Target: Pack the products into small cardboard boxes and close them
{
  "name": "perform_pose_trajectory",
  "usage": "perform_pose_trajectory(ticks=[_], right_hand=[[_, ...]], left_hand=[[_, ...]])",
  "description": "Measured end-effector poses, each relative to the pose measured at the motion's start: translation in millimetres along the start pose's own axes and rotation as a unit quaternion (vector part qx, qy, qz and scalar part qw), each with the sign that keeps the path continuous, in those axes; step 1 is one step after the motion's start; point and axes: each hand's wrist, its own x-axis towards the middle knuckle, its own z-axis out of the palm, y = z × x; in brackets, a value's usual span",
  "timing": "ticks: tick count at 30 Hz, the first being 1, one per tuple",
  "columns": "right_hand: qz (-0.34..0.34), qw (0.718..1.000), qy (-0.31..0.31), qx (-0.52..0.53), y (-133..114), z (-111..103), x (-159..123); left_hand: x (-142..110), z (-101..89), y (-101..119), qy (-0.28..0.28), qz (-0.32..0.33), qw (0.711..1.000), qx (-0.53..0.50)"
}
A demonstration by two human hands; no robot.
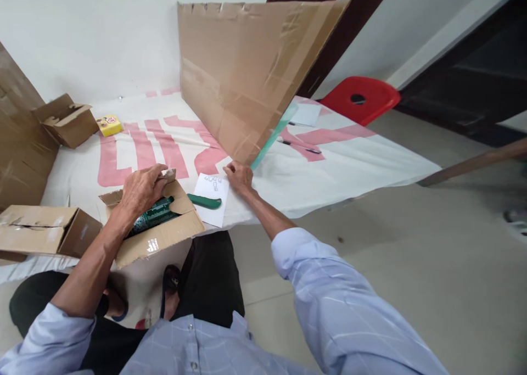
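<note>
My left hand (142, 189) rests on the far flap of a small open cardboard box (162, 238), fingers curled over its edge. A dark green bottle (153, 217) lies inside that box. My right hand (239, 176) is closed in a pinch at the bottom corner of a large upright cardboard sheet (242, 73), beside a white paper (212, 196) with handwriting. A green-handled tool (205, 201) lies across that paper, between my two hands. A green ruler (274, 136) leans along the sheet's lower right edge.
The table carries a white cloth with pink lettering (354, 161). A closed carton (45, 231) sits at the near left, an open carton (66, 119) and a yellow packet (109, 125) at the back left. A red stool (360, 98) stands behind the table.
</note>
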Motion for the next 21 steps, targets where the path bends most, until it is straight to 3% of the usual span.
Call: perform_pose_trajectory(ticks=[5, 12, 17, 21], right_hand=[[-0.041, 0.994, -0.063, -0.081, 6.8, 8.0, -9.8], [-0.078, 0.978, -0.112, -0.161, 0.3, 3.1, -10.2], [-0.090, 0.975, -0.108, -0.170, -9.9, -8.9, -12.2], [-0.112, 0.980, -0.073, -0.149, -34.2, -18.9, -13.0]], left_hand=[[-0.3, -1.3, 1.2, 0.015, -0.037, 0.999, -0.026], [2.1, 4.3, -5.4, 0.035, -0.034, 0.997, -0.057], [0.9, 7.0, -7.6, 0.053, -0.022, 0.996, -0.073], [-2.6, 5.1, -4.4, 0.062, -0.014, 0.995, -0.071]])
